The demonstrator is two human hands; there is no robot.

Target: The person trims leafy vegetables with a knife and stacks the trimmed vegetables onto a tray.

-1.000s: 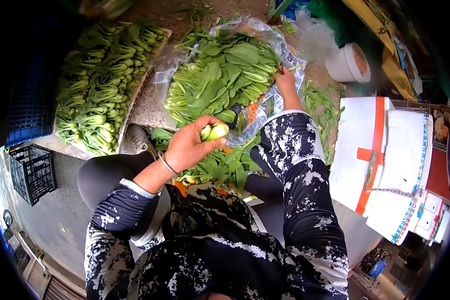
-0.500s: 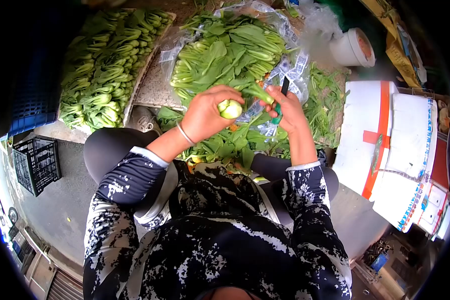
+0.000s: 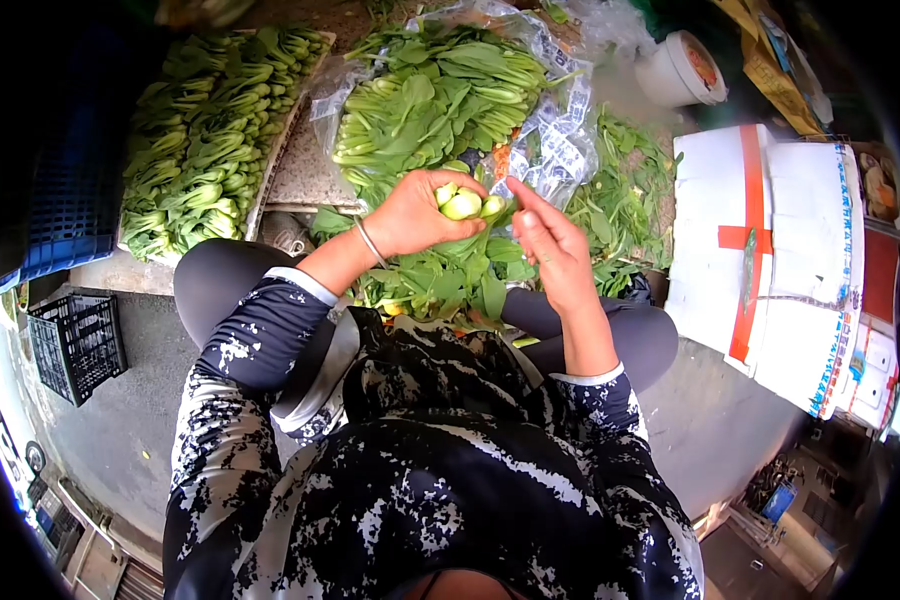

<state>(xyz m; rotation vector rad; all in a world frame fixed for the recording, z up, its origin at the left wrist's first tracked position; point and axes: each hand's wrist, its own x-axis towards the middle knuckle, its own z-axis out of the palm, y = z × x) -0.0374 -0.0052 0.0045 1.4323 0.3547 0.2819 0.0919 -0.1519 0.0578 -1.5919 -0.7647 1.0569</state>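
Note:
A small bunch of green vegetables [image 3: 460, 205] is held in my left hand [image 3: 416, 214], its pale stem ends facing me. Just right of it is my right hand [image 3: 555, 245], with thumb and forefinger extended and the other fingers curled; whether a tool is in its palm cannot be made out. One more stem end lies at the bunch's right side, near my right fingertips. Beyond my hands a large heap of leafy greens [image 3: 440, 105] rests on clear printed plastic [image 3: 570, 135]. Loose leaves [image 3: 450, 285] lie below my hands.
Rows of greens cover a board [image 3: 267, 185] at the left. A black crate [image 3: 75, 345] and a blue crate [image 3: 65, 215] stand further left. White foam boxes [image 3: 805, 250] with red tape are at the right, a white bucket [image 3: 678, 70] beyond them.
My right hand first came from the heap to the bunch with a stalk and a green-and-black tool. Now the stalk is at the bunch, and the tool no longer shows clearly.

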